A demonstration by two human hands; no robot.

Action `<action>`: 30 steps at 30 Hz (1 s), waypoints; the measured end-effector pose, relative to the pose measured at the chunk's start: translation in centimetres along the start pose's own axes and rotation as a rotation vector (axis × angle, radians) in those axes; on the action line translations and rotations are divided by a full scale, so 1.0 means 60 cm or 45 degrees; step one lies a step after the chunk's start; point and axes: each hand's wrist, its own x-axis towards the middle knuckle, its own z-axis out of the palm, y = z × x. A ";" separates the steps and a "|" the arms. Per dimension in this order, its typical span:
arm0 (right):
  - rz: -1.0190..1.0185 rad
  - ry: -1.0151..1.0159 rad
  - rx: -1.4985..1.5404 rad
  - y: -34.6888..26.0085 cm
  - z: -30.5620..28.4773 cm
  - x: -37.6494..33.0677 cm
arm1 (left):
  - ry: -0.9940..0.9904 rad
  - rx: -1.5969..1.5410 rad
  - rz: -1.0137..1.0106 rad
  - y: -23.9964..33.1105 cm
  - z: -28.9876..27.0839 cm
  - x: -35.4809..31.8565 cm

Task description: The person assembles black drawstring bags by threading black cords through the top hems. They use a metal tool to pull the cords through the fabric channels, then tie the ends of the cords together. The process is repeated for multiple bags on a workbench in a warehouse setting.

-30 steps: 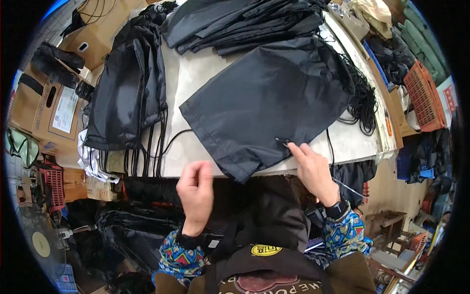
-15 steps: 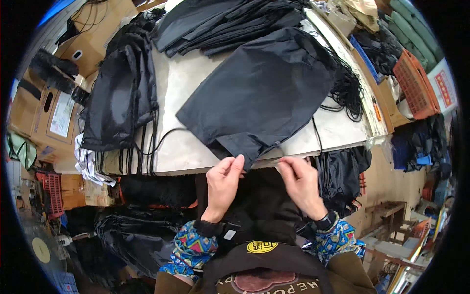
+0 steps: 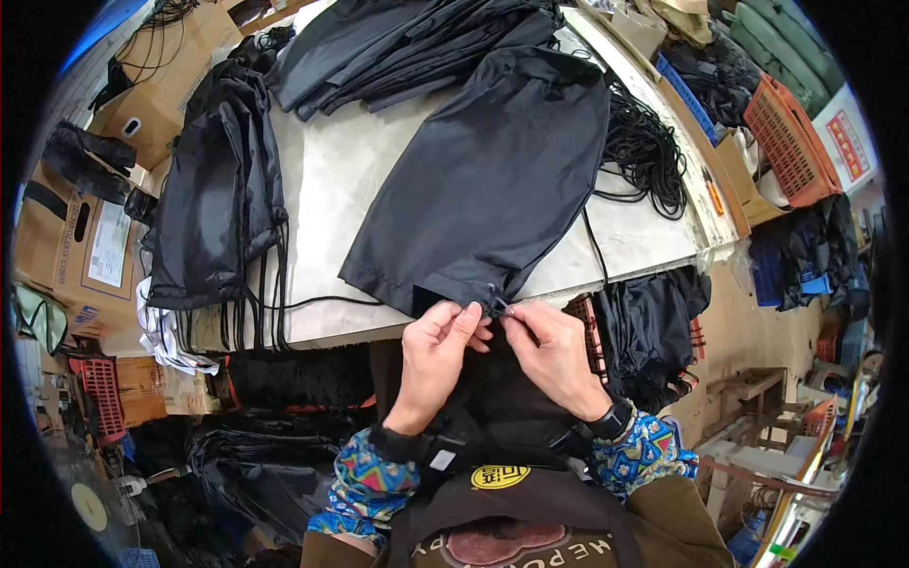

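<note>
A black fabric drawstring bag (image 3: 492, 170) lies across the white table, its near corner drawn over the front edge. Thumb and fingers of my left hand (image 3: 440, 355) pinch that corner. Close beside it, my right hand (image 3: 559, 360) has thumb and forefinger pressed together at the bag's edge. A thin greyish piece (image 3: 500, 299) shows at those fingertips, too small to name. Black cords (image 3: 644, 151) lie bunched at the bag's far right side, and a single cord (image 3: 595, 246) hangs toward the table edge.
Stacked black bags (image 3: 407, 47) cover the table's back. More bags with dangling cords (image 3: 218, 199) lie at its left edge. Cardboard boxes (image 3: 104, 256) stand left. Orange crates (image 3: 791, 137) and a wooden rack (image 3: 748, 417) are on the right. Black material (image 3: 653, 322) sits below the table's front right.
My right hand has moved left, bringing its fingertips against the bag's corner beside my left hand. The view has shifted slightly, and the bag's near edge looks flatter.
</note>
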 end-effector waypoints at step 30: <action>-0.028 -0.306 -0.226 -0.044 -0.038 0.000 | 0.235 -0.678 -0.158 0.007 0.012 0.001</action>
